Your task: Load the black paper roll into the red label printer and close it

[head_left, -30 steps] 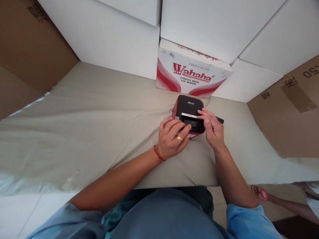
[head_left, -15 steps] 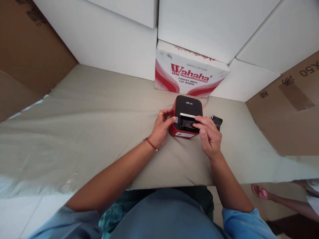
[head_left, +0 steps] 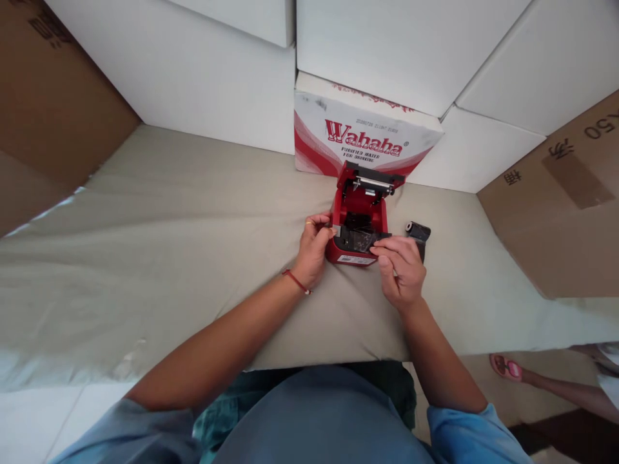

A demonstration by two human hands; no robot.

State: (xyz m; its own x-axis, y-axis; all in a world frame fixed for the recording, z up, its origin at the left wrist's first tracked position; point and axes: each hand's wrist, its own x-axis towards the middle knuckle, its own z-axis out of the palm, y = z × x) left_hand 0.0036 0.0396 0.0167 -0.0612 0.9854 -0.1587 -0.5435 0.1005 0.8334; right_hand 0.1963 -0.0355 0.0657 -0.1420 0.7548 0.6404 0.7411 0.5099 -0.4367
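A small red and black label printer (head_left: 339,254) stands on the cloth-covered table with its lid (head_left: 372,173) raised and tilted back. A roller shows along the lid's edge, and the red inside lies open. My left hand (head_left: 313,248) grips the printer's left side, thumb on a grey piece at the front corner. A glossy dark strip (head_left: 360,241) lies across the front opening. My right hand (head_left: 401,264) is at the front right, curled, with its fingertips at the strip's right end. Just beyond it lies a small black roll (head_left: 417,231), partly hidden by that hand.
A white and red Wahaba-style water carton printed "Wahaha" (head_left: 362,138) stands behind the printer against white boxes (head_left: 377,51). Brown cartons (head_left: 570,193) flank the table at left and right. Another person's sandalled foot (head_left: 505,367) shows at lower right.
The printer's lid has swung up from closed, uncovering the inside. My right hand's fingers have come off the lid and moved slightly down. My left hand keeps its place on the printer.
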